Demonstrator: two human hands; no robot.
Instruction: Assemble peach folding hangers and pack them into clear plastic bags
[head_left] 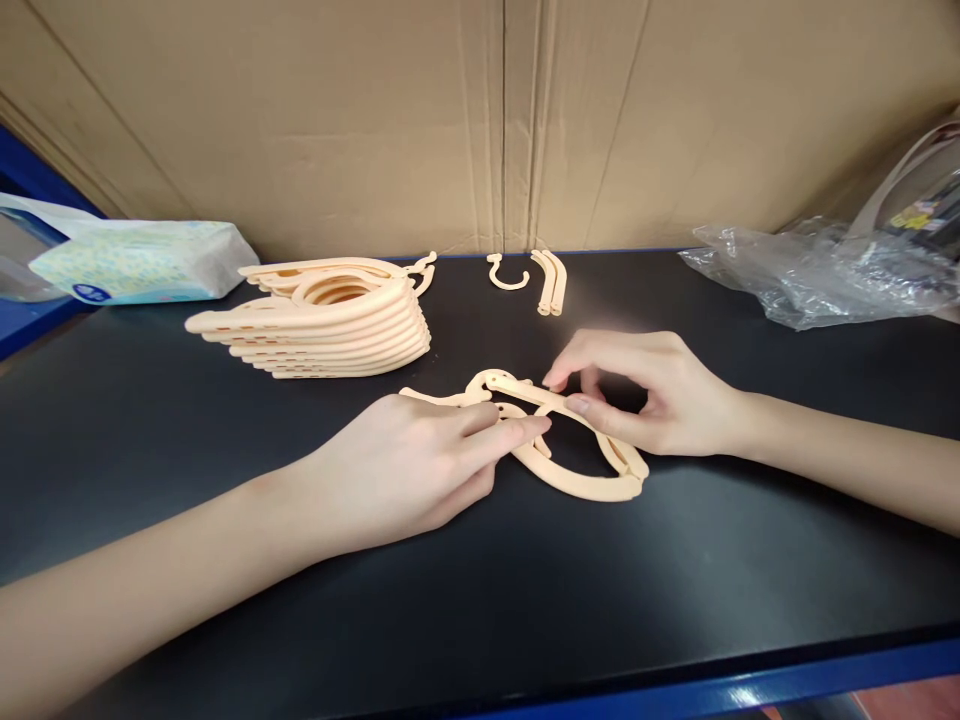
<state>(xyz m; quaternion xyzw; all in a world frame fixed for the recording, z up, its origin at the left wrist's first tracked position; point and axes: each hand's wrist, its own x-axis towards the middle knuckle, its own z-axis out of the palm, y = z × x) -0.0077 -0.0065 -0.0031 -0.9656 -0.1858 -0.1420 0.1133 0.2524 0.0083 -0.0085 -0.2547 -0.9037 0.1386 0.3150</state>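
Note:
A cream plastic folding hanger lies folded on the dark table in front of me, its hook end toward the left. My left hand covers part of its left side, index finger stretched across it and the other fingers curled around the hook end. On the far side, my right hand grips the hanger's upper arm between thumb and fingers. Beyond my left hand stands a stack of similar cream hangers. A loose hook and a pair of curved cream pieces lie farther back.
A tissue pack sits at the back left. Crumpled clear plastic bags lie at the back right. Cardboard rises behind the black tabletop, which has a blue front edge.

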